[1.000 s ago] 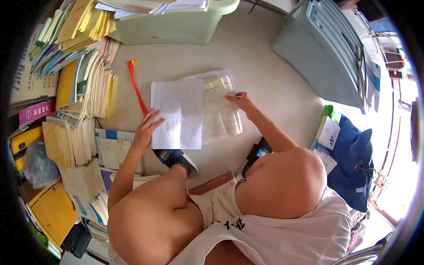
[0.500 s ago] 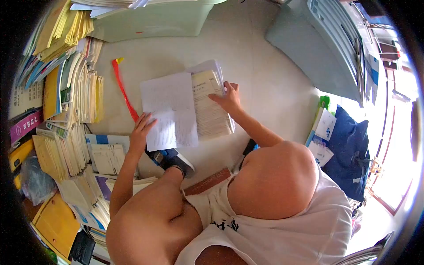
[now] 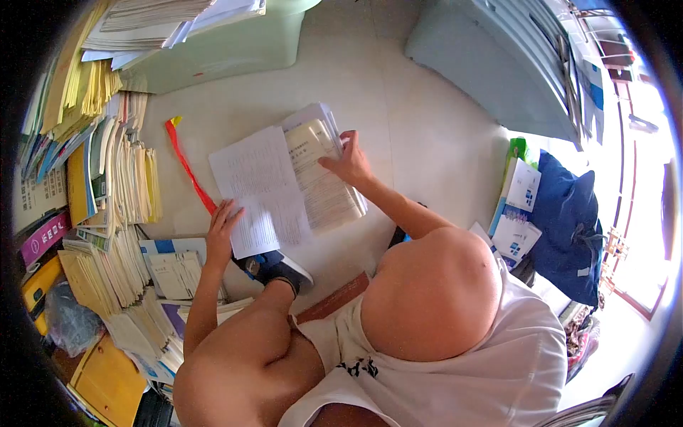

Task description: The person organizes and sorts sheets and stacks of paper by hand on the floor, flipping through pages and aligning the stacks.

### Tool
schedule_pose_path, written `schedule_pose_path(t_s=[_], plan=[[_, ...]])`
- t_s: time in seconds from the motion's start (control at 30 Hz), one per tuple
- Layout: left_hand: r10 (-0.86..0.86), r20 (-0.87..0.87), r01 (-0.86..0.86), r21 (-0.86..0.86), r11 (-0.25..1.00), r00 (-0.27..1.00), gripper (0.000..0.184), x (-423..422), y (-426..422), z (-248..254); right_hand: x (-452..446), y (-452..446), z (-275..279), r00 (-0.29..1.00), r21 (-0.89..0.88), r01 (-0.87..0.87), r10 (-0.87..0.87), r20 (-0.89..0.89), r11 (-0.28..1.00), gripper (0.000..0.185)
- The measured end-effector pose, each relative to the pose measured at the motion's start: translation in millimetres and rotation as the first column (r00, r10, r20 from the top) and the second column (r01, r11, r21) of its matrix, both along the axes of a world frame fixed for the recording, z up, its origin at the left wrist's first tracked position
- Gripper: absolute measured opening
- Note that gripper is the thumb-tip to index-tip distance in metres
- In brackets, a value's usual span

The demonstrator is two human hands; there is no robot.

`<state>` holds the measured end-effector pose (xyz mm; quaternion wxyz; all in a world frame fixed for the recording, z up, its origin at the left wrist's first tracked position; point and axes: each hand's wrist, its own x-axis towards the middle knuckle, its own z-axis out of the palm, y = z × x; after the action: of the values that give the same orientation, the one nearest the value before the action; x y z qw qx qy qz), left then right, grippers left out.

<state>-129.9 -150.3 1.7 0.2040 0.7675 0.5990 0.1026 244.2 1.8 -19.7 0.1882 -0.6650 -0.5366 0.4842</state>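
Observation:
A white printed sheet [image 3: 262, 188] lies over the left part of a cream-coloured paper stack [image 3: 320, 178] on the floor. My left hand [image 3: 223, 226] rests at the sheet's lower left edge, fingers apart. My right hand [image 3: 346, 162] is at the stack's right side, its thumb on the cream top page and its fingers around the edge, closed on the stack. More white pages [image 3: 311, 116] show behind the cream page at the top. A red ribbon [image 3: 186, 167] with a yellow end lies left of the sheet, its lower end close to my left hand.
Piles of envelopes and booklets [image 3: 128, 185] line the left side. A pale green bin [image 3: 242, 60] holding papers stands at the top left, and a grey-blue bin [image 3: 477, 64] at the upper right. A dark blue bag [image 3: 565, 228] lies on the right, beside booklets.
The view has shifted and turned. My right hand has moved from the cream page's upper right onto the stack's right edge. The stack and sheet now sit more tilted, with white pages showing along the right edge.

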Motion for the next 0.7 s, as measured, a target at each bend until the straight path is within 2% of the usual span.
schedule_pose_path(t_s=[0.03,0.1,0.13,0.17,0.2,0.23,0.27,0.3,0.33,0.37,0.4,0.43,0.47,0.5,0.57,0.6,0.63,0.7], plan=[[-0.003,-0.011,0.003,0.01,1.0,1.0,0.045,1.3,-0.4,3.1,0.3,-3.2,-4.0,1.0,-0.004,0.0,0.0,-0.003,1.0,0.086],[0.026,0.017,-0.026,0.018,0.999,1.0,0.045,2.3,0.0,3.6,-0.2,-5.4,-5.9,0.987,-0.084,0.147,-0.151,-0.046,0.986,0.101],[0.055,0.049,-0.056,0.024,0.998,0.997,0.044,2.7,-0.1,3.9,-1.6,-5.5,-4.5,0.988,-0.086,0.145,-0.149,-0.05,0.986,0.101],[0.058,0.046,-0.059,0.021,0.998,0.997,0.044,4.1,-0.5,3.6,-2.5,-6.3,-2.9,0.972,-0.137,0.21,-0.223,-0.08,0.968,0.098],[0.161,0.113,-0.164,0.019,0.986,0.981,0.044,8.4,0.8,5.5,-3.1,-7.3,0.5,0.95,-0.19,0.272,-0.295,-0.105,0.943,0.096],[0.261,0.179,-0.267,0.011,0.964,0.949,0.044,10.7,1.4,7.2,-1.4,-6.0,2.1,0.951,-0.194,0.268,-0.291,-0.106,0.944,0.096],[0.265,0.177,-0.272,0.012,0.962,0.948,0.044,8.4,0.7,4.8,1.4,-1.1,3.6,0.96,-0.276,0.202,-0.246,-0.136,0.94,0.09],[0.421,0.349,-0.367,-0.211,0.906,0.837,0.041,3.4,-1.6,-0.8,3.3,1.8,4.4,0.965,-0.354,0.131,-0.201,-0.169,0.926,0.084],[0.579,0.463,-0.396,-0.437,0.808,0.671,0.04,-3.0,-4.6,-9.0,4.2,1.2,2.2,0.965,-0.354,0.126,-0.197,-0.173,0.927,0.084],[0.581,0.461,-0.401,-0.434,0.807,0.671,0.04,-7.3,-6.3,-22.2,4.5,0.9,-0.3,0.964,-0.377,0.063,-0.154,-0.218,0.924,0.075],[0.708,0.598,-0.438,-0.558,0.704,0.377,0.039,-10.9,-8.3,-38.8,3.4,0.1,-0.2,0.958,-0.397,0.0,-0.114,-0.263,0.918,0.065],[0.762,0.647,-0.418,-0.683,0.599,0.035,0.04,-17.6,-10.2,-54.1,2.6,-2.3,0.2,0.957,-0.398,-0.004,-0.112,-0.267,0.918,0.065],[0.783,0.543,-0.164,-0.839,0.518,-0.304,0.045,-20.5,-4.7,-52.8,1.7,-5.7,4.1,0.958,-0.328,0.001,-0.095,-0.27,0.945,0.059],[0.783,0.542,-0.168,-0.84,0.516,-0.306,0.045,-21.9,-2.0,-51.1,0.8,-8.1,7.9,0.959,-0.257,0.006,-0.079,-0.272,0.966,0.053],[0.818,0.573,-0.111,-0.817,0.566,-0.05,0.044,-8.5,14.4,-9.3,1.4,-13.7,-12.7,0.963,-0.205,0.004,-0.059,-0.263,0.979,0.054],[0.777,0.6,-0.258,-0.734,0.629,0.189,0.04,7.3,20.7,18.4,0.7,-13.6,-19.4,0.967,-0.151,0.004,-0.042,-0.252,0.989,0.056],[0.771,0.61,-0.27,-0.723,0.636,0.184,0.04,4.6,17.6,12.6,0.1,-13.3,-13.7,0.965,-0.136,-0.009,-0.027,-0.259,0.991,0.056],[0.752,0.495,-0.344,-0.68,0.647,0.435,0.04,-2.4,19.8,-25.9,6.7,-5.1,5.3,0.99,-0.106,-0.051,0.037,-0.136,0.993,0.058]])
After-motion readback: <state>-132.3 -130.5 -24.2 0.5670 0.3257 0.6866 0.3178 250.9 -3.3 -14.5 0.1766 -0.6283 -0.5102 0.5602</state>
